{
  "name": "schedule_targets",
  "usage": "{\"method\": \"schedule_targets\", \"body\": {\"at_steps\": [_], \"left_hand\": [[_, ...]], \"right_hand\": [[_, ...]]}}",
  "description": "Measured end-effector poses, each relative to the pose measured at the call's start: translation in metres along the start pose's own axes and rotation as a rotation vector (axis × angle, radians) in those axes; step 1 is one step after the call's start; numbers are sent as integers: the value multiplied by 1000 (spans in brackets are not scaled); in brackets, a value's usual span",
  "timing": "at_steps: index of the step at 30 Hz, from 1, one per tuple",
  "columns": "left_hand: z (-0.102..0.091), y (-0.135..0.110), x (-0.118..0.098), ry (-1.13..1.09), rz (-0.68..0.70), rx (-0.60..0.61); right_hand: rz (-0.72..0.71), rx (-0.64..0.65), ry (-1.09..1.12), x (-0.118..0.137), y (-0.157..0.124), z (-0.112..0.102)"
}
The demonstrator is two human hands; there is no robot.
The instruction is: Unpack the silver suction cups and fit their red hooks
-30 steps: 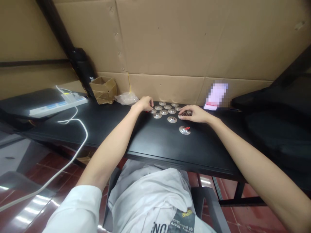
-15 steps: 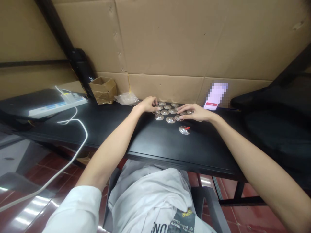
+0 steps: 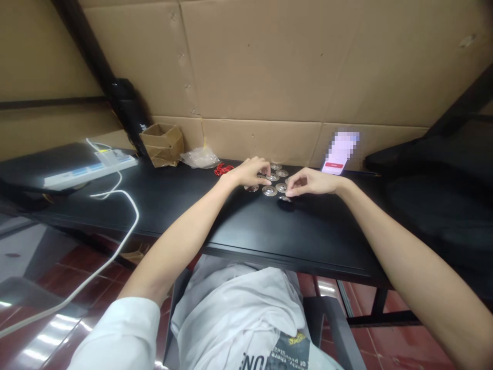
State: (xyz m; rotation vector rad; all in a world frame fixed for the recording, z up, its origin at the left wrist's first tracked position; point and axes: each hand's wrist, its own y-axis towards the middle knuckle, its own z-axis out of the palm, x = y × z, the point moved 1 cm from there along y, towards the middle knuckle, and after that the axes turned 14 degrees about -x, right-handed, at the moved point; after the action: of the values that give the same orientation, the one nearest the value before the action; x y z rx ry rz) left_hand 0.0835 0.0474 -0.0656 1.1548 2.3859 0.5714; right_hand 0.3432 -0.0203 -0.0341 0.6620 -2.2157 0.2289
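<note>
Metal discs (image 3: pixel 269 190) sit in a tight cluster on a black table (image 3: pixel 308 236), right between the two hands. Left hand (image 3: pixel 252 172) is half curled over the cluster's left side, can't tell if it has hold of anything. Right hand (image 3: pixel 310 183) is nearly pinched, thumb and fingers close at the cluster's front, but any grip is hidden. Packed this tight, one clumsy nudge could knock discs together or scatter them, maybe into the small red bits (image 3: pixel 224 169) just past the left hand. Plenty of bare table toward the front edge, though, and the phone (image 3: pixel 334 165) stays well right.
</note>
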Motion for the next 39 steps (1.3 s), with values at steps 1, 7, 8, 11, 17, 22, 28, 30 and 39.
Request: {"method": "schedule_targets", "body": {"at_steps": [1, 7, 8, 11, 17, 22, 28, 30, 39], "left_hand": [[2, 2, -4, -3, 25, 8], [8, 7, -26, -57, 98, -104], [9, 7, -28, -61, 91, -138], [9, 6, -32, -87, 59, -189], [6, 4, -37, -160, -16, -315], [3, 5, -42, -194, -30, -376], [2, 5, -45, -170, -40, -344], [1, 5, -43, -160, -52, -316], [-9, 6, -40, -71, -76, -316]], "right_hand": [[-4, -84, 47, 1, 1, 1], [21, -428, 295, -4, 9, 8], [20, -427, 327, -5, 10, 10], [0, -443, 414, -3, 12, 15], [26, -500, 419, 0, 13, 19], [8, -541, 371, -2, 13, 18], [-6, -575, 345, -6, 15, 20], [-6, -577, 360, -7, 17, 22], [51, -552, 340, -3, 17, 23]]}}
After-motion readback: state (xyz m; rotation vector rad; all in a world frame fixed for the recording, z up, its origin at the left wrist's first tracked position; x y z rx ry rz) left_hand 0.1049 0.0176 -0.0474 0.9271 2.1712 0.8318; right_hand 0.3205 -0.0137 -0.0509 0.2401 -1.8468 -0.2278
